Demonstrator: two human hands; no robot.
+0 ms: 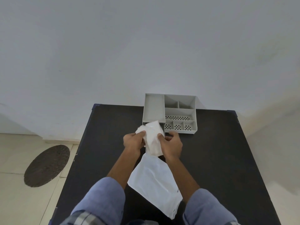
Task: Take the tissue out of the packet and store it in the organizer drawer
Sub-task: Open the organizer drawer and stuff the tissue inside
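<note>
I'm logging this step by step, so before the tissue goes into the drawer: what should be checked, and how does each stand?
1. Tissue out of the packet: ok, the packet lies flat on the table.
2. Held by both hands: ok, left hand and right hand grip it.
3. Drawer open: ok, it sticks out from the organizer front.
4. Drawer empty: cannot tell, the tissue hides it.
5. Tissue compact enough to fit: cannot tell.

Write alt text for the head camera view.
Both hands, left hand and right hand, hold a white tissue in front of a grey organizer on a black table. A white packet lies between the forearms.
</note>
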